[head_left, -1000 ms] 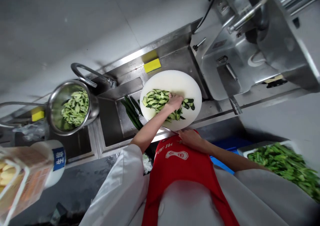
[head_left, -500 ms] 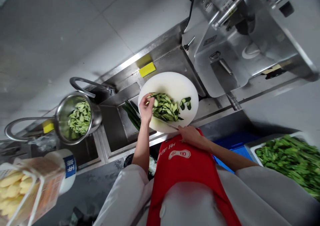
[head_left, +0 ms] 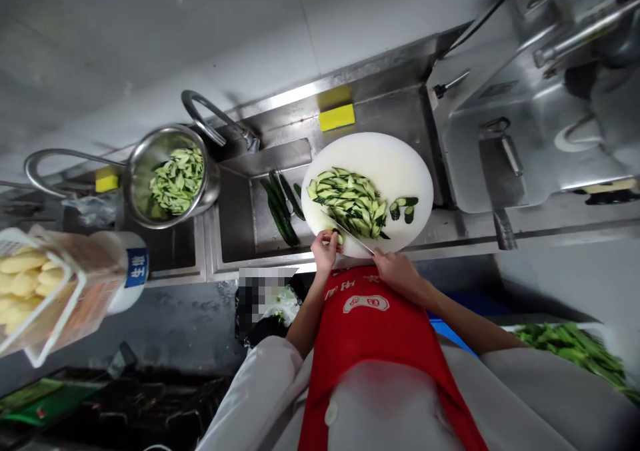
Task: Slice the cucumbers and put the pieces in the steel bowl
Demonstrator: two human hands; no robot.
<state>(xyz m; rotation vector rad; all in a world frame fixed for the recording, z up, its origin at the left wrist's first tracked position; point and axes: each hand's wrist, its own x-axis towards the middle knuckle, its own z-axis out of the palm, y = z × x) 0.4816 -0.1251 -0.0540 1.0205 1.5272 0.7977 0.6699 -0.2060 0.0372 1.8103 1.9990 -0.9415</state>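
A round white cutting board (head_left: 370, 150) rests across the sink counter. On it lies a heap of sliced cucumber (head_left: 347, 198), with several short dark-green end pieces (head_left: 404, 208) to its right. My right hand (head_left: 397, 272) is wrapped round the handle of a knife (head_left: 354, 236), whose blade lies along the near side of the heap. At the board's near left edge, my left hand (head_left: 326, 248) pinches a small cucumber piece (head_left: 340, 238) beside the blade.
Whole cucumbers (head_left: 280, 211) lie in the sink left of the board. Further left are a steel pot (head_left: 213, 184) of slices, two faucets and a basket of peeled potatoes (head_left: 30, 278). A yellow sponge (head_left: 337, 117) sits behind the board; a metal machine (head_left: 505, 131) stands right.
The view has shifted. My left hand has moved from the heap's far left side to the board's near edge, beside the knife. My right hand still holds the knife.
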